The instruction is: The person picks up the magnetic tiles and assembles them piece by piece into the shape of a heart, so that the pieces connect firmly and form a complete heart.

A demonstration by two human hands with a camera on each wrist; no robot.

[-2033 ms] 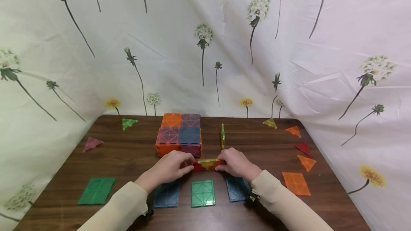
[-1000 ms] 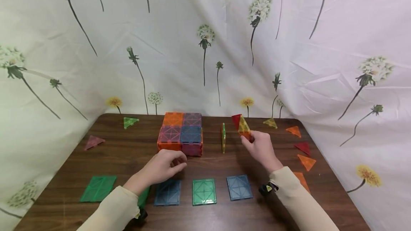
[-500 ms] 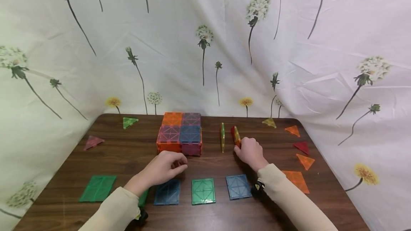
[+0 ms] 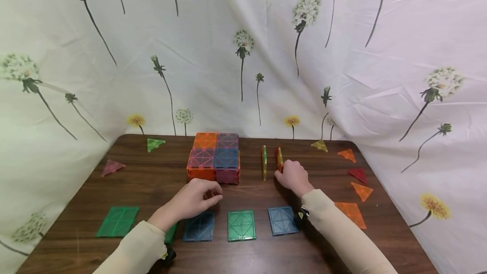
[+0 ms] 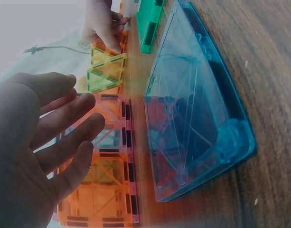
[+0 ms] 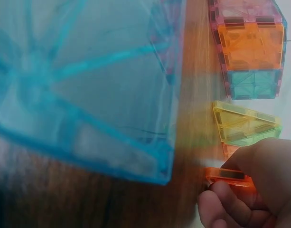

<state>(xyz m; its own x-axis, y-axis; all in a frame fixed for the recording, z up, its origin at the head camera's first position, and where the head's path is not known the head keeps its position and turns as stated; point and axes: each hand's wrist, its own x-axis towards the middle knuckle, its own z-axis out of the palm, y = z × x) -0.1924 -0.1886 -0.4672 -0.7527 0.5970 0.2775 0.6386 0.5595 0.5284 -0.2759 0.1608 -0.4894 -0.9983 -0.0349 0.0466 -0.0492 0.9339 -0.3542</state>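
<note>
Clock centred on middle green tile [image 4: 241, 226], flat on desk [image 4: 266, 253]; 12 points away from person. Nearest: blue tile [image 4: 199, 227] at 9, second blue tile [image 4: 283, 220] at 3. At 10, left hand [image 4: 193, 198], fingers loosely bent and apart. Near 2, right hand [image 4: 295, 176], thumb and fingers pinching orange part of upright red-and-yellow panel [image 4: 280, 158], which is at 1. Just beside panel, yellow-and-green panel [image 4: 264, 163] stands on edge. At 11, low box of coloured tiles [image 4: 214, 157]. Farthest, 12: dandelion-print cloth [image 4: 209, 62].
</note>
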